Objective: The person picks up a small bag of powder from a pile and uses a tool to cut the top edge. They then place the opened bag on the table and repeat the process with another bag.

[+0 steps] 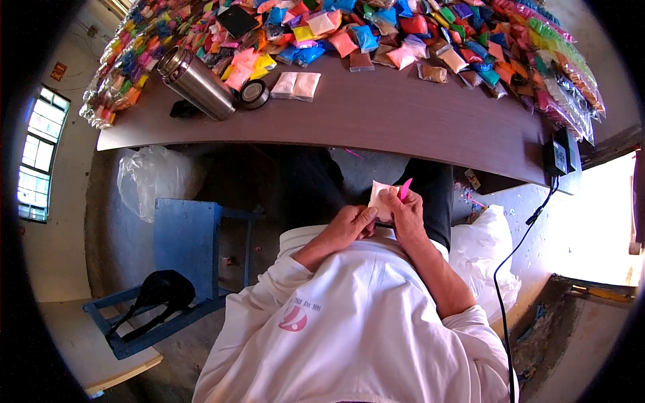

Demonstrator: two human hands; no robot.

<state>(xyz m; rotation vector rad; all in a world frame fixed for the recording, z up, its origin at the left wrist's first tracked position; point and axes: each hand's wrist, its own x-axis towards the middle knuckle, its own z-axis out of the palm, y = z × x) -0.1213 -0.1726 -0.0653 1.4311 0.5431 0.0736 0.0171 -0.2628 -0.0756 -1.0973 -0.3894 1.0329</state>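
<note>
Left grip (348, 226): we pinch a pale packet (376, 195), this side of desk (376, 117).
Right grip (407, 213): we pinch packet, pink piece (405, 189).
Steel flask (198, 84): on desk.

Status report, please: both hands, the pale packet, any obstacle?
Left hand and right hand: both gripping small, flat, pale-pink packet. Bright-pink, pointed object in right hand. No obstruction visible around them.

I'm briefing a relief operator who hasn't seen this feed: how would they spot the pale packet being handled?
Find the brown table, then look below its near edge, above the white shirt. The left hand and right hand meet there, holding the pale packet. It is whitish and squarish, unlike the narrow bright pink piece rising from the right hand.
</note>
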